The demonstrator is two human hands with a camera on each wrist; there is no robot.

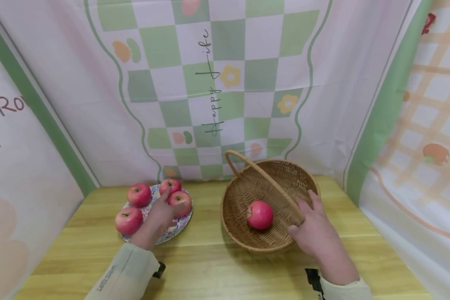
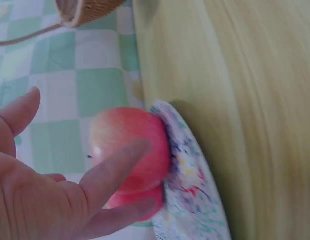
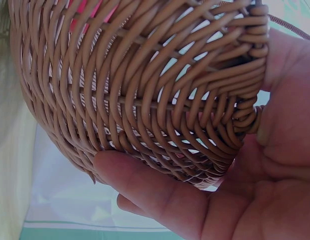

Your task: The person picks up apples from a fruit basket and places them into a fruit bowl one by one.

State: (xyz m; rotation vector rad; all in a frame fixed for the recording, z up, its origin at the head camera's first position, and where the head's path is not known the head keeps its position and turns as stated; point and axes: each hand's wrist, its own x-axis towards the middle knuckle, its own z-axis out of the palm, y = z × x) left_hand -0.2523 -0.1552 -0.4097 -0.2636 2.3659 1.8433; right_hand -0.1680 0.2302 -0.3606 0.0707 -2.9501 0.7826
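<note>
My left hand (image 1: 158, 216) reaches over a patterned plate (image 1: 172, 234) at the left, its fingers spread and fairly straight around a red apple (image 2: 129, 135). In the left wrist view the thumb stands apart from that apple. Three more red apples lie on the plate: a front-left one (image 1: 129, 221), a back-left one (image 1: 139, 194) and a back one (image 1: 172, 184). My right hand (image 1: 316, 231) grips the right rim of a wicker basket (image 1: 243, 243) beside its handle, with fingers along the outer weave (image 3: 129, 105). A single apple (image 1: 260, 215) sits inside the basket.
A wooden table (image 1: 206, 254) carries the plate and basket. Behind it hangs a green-and-white checked cloth (image 1: 225, 104), close to the basket's back. More printed cloth hangs at the left (image 1: 18, 187) and right (image 1: 408, 175).
</note>
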